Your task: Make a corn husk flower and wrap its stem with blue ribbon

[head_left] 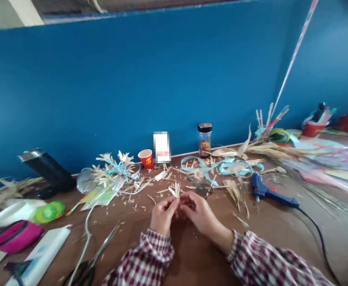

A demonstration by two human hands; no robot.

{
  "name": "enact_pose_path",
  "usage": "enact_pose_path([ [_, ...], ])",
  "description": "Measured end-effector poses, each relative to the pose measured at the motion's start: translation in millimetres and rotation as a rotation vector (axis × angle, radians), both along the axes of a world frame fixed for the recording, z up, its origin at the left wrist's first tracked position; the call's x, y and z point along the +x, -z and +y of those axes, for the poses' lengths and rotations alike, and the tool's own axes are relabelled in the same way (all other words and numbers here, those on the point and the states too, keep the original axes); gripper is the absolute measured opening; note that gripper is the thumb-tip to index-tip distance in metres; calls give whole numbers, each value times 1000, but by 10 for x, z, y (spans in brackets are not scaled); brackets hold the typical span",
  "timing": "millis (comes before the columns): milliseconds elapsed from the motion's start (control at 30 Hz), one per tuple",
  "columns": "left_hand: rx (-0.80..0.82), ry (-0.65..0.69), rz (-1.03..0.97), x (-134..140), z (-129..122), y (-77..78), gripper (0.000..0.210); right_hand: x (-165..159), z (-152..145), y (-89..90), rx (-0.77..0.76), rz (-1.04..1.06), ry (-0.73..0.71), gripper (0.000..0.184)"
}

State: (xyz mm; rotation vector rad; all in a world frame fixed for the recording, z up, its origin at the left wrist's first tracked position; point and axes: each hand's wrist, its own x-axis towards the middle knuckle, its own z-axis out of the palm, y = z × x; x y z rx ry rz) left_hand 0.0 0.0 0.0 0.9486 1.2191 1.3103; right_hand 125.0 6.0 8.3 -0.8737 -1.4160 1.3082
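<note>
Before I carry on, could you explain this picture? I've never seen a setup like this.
There is no machine here: a person works barehanded, wearing red-and-white checked sleeves. The one picture comes from a camera worn on that person's head, looking forward and down.

Near the middle, the left hand and right hand hold a small bunch of pale, pointed, husk-like strips at its base, between their fingertips.

Similar scraps lie around on the brown tabletop. To the right is a blue glue gun; at lower left, metal scissors with dark handles. Behind stand a red paper cup and a clear jar with a black lid.
</note>
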Motion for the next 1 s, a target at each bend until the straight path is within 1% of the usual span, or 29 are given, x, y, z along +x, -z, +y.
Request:
enact_pose_path([
  [167, -23, -34, -45, -16, -14, -51, 28, 7, -37, -34, -33, 32, -40, 17],
  [300, -36, -46, -103, 8, -33, -88, 29, 4, -49, -71, -71, 31, -26, 16],
  [533, -67, -78, -159, 23, -37, -132, 30, 15, -42, -62, -50, 19, -34, 17],
  [667, -56, -76, -176, 23, -37, -136, 27, 15, -38, -38, -31, 22, -42, 18],
  [767, -59, -75, -170, 28, -38, -140, 28, 13, -44, -44, -32, 21, -37, 18],
  [1000, -100, -55, -194, 33, -45, -171, 34, 25, -44, -96, -93, 10, -18, 17],
])
